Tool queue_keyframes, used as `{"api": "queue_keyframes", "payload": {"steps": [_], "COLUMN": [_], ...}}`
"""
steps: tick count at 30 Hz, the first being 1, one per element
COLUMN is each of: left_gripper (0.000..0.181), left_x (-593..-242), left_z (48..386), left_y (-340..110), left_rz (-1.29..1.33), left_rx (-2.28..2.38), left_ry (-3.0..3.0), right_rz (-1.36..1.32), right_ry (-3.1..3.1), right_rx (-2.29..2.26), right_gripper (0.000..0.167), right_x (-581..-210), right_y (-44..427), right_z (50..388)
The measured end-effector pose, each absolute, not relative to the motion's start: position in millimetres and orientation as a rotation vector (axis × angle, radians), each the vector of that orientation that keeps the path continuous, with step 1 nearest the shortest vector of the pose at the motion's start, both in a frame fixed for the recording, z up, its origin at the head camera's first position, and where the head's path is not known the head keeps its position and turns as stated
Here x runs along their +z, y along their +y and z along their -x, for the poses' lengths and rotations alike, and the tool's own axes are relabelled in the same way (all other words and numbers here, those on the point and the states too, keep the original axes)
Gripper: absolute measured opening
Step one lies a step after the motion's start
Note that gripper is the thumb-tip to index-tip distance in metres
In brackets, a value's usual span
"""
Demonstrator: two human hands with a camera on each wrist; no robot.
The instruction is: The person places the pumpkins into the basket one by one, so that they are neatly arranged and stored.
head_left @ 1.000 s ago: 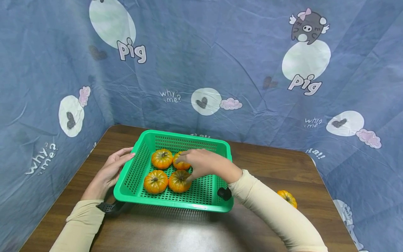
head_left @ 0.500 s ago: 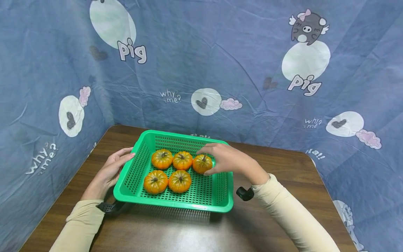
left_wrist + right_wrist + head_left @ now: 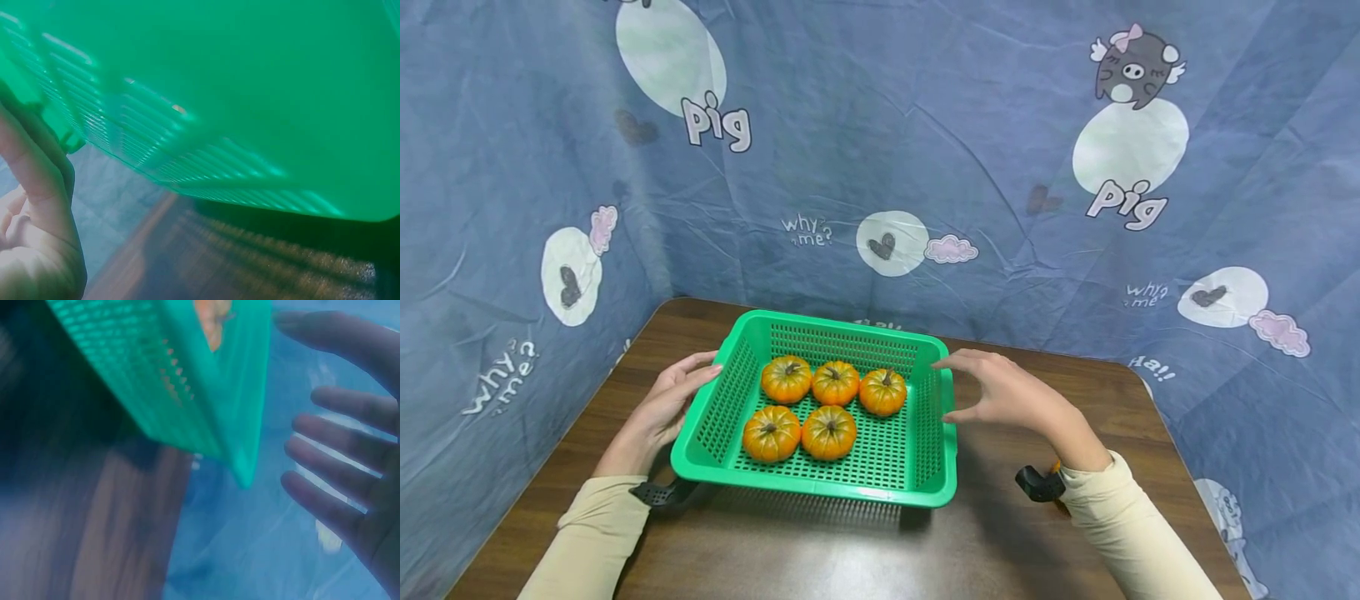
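A green plastic basket (image 3: 820,490) with slotted walls stands on the table. Inside it sit several small orange pumpkins (image 3: 830,432), in a back row and a front row. My left hand (image 3: 655,410) holds the basket's left rim, its fingertips at the edge; the left wrist view shows the green wall (image 3: 262,81) close up beside the hand. Just past the right rim hovers my right hand (image 3: 1018,396), holding nothing, fingers spread and thumb apart. The rightmost pumpkin of the back row (image 3: 882,392) is nearest to it inside the basket.
Another orange pumpkin (image 3: 1057,468) lies on the wooden table (image 3: 1120,425) at the right, mostly hidden behind my right wrist and its black strap-mounted device (image 3: 1037,483). A blue printed cloth (image 3: 1030,167) hangs behind and beside the table.
My right hand has placed a pumpkin at the right of the back row, let go of it and moved right, out over the basket's rim. The left hand has stayed put.
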State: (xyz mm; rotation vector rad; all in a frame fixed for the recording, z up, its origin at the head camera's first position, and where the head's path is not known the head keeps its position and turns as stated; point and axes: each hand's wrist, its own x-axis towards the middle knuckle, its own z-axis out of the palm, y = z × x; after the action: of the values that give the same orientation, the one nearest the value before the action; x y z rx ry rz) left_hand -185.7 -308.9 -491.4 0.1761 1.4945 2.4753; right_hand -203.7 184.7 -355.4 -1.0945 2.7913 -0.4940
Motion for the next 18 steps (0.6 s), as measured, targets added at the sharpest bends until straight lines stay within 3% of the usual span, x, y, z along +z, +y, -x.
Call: {"api": "queue_keyframes", "payload": {"steps": [18], "left_gripper": [0.026], "left_x": [-491.0], "left_z": [185.9], "left_y": [-308.9], "left_rz": [-0.18], "left_rx": [2.457], "left_ry": [1.513], "right_rz": [0.805], "right_ry": [2.918], "right_rx": [-0.708], "right_gripper": [0.07], "right_x": [-386.1], "right_y": [282.5], "right_z": [169.3]}}
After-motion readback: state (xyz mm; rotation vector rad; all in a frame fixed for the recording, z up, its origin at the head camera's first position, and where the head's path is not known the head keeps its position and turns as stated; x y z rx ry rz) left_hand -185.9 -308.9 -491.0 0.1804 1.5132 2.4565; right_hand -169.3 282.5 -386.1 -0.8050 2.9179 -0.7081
